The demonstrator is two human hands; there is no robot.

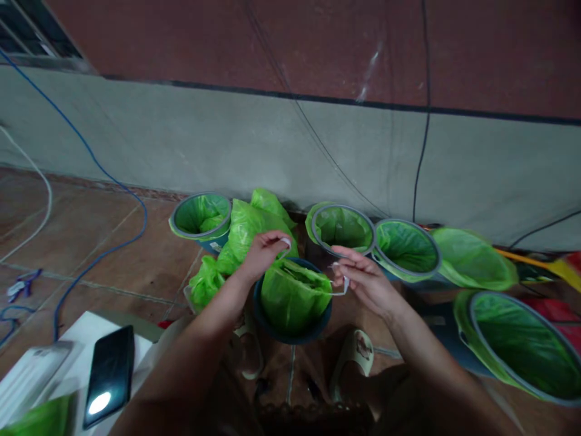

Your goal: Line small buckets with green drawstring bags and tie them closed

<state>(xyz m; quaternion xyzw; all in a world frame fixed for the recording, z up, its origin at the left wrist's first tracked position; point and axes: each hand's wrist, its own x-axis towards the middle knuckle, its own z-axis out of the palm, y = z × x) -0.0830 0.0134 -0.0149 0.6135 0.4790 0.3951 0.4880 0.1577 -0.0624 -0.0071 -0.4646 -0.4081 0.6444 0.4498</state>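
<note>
A green trash bag (293,303) stands inside a dark blue bin (293,339) on the floor between my feet, its mouth gathered partly inward. My left hand (263,253) is closed in a pinch on a white drawstring (285,243) above the bag's left side. To the right of the bag, my right hand (365,281) grips another loop of the white drawstring, which stretches out from the bag's mouth. Some of the right fingers extend forward while the others curl around the string.
Lined bins with grey rims stand along the wall, including one bin (200,217) at left and another (526,345) at right. Green bags (254,224) lean behind my left hand. A phone (109,375) lies on a white surface at lower left. A blue cable (97,263) crosses the tiles.
</note>
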